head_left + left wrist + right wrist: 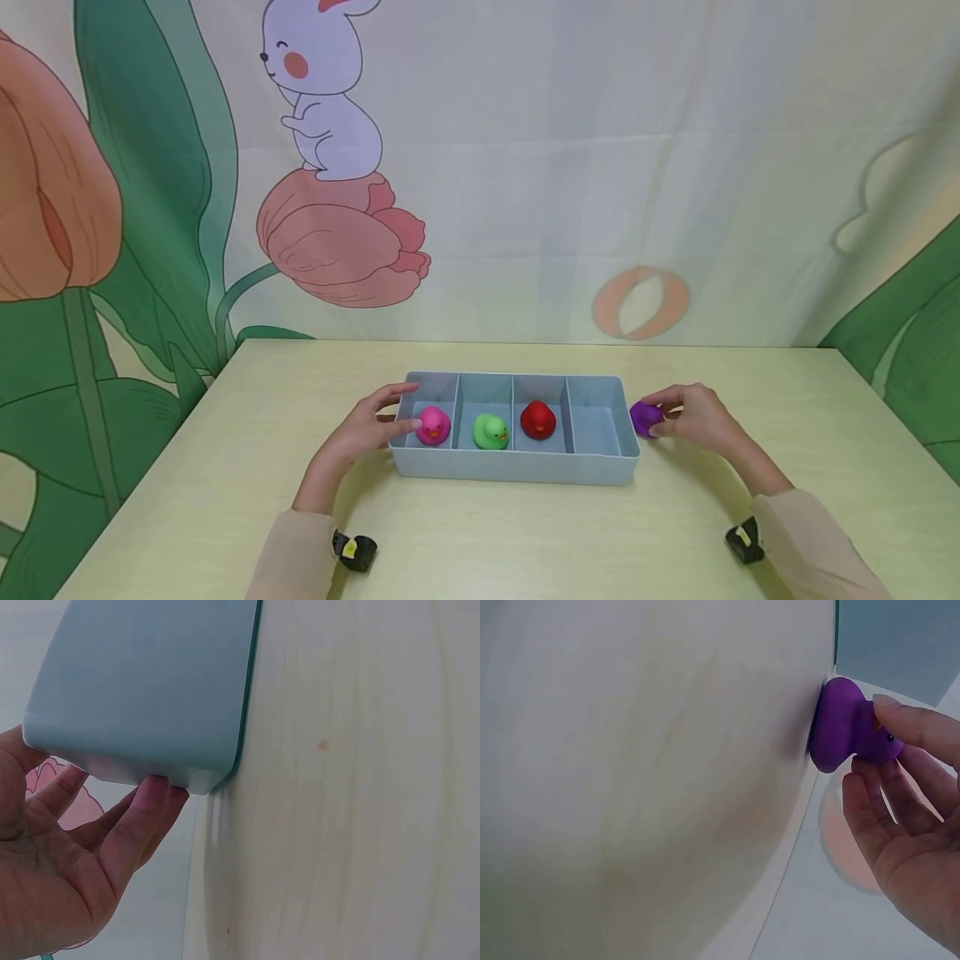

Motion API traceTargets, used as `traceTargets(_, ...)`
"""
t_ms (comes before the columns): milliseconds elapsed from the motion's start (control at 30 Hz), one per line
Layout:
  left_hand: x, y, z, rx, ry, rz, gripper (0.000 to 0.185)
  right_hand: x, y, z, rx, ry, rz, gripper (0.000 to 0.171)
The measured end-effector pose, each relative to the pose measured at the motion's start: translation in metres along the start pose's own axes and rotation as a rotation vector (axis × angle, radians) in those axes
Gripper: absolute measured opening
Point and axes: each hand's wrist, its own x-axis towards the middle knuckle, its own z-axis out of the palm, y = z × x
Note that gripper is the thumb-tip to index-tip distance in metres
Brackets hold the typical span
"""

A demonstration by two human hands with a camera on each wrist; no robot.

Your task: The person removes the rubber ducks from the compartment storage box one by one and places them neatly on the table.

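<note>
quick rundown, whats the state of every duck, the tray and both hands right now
pink duck: upright in the far left compartment
green duck: upright in the second compartment
red duck: upright in the third compartment
purple duck: on the table outside the tray's right end, pinched by the right hand
tray: flat on the table, far right compartment empty
left hand: open, fingers against the tray's left end
right hand: fingertips pinching the purple duck

table (525,533) | pink duck (433,425) | green duck (491,431) | red duck (537,419) | rabbit-and-tulip backdrop (330,167)
</note>
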Motion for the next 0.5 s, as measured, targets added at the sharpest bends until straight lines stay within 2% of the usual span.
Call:
traceTargets(133,0.0,0.0,0.0,-0.001,0.0,-0.001,0.056,0.0,0.0,0.0,0.008,-0.002,-0.002,0.038)
traceTargets(333,0.0,0.0,0.0,-0.002,-0.005,-0.004,0.057,-0.004,-0.002,-0.002,-0.001,0.06,-0.033,0.048)
traceTargets(500,-0.001,0.001,0.0,-0.003,-0.004,0.003,0.056,-0.01,-0.013,-0.009,0.033,0.102,-0.078,0.049)
